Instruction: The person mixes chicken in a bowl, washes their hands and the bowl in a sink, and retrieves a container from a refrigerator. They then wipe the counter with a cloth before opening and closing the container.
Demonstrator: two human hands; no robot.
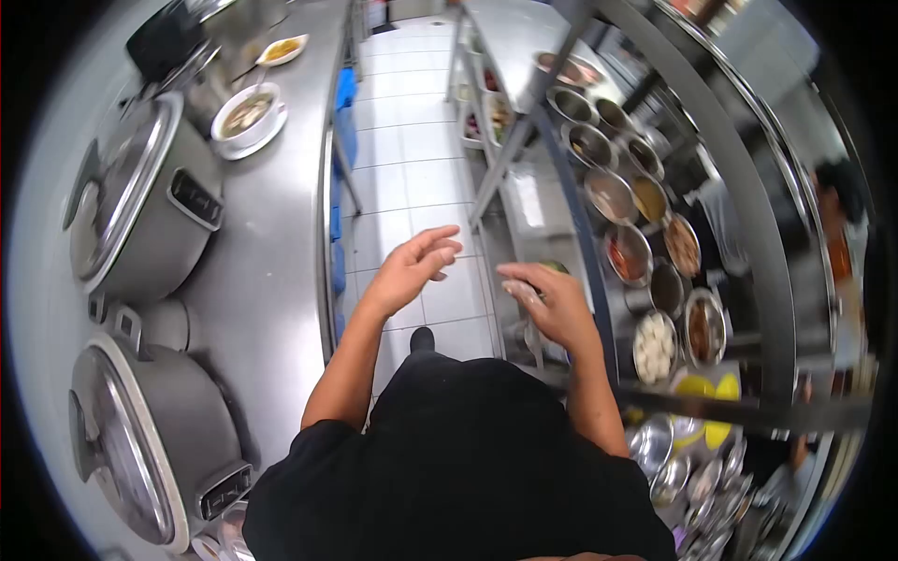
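Note:
My left hand (pixel 416 269) is raised over the tiled floor (pixel 398 178), its fingers apart and bent a little, with nothing in it. To its right, my right hand (pixel 547 297) hangs near the edge of the right-hand steel counter, palm down. Its fingers are loosely stretched toward the left hand and hold nothing that I can see. The two hands do not touch. Beyond the right hand stand round metal containers of food, among them one with white pieces (pixel 654 347) and one with red pieces (pixel 628 254).
Two large grey cookers (pixel 178 439) stand on the left steel counter (pixel 271 215), with a soup bowl (pixel 248 114) and a small yellow dish (pixel 282 50) farther back. A metal frame (pixel 748 187) crosses the right side. Another person (pixel 837 196) is at the far right.

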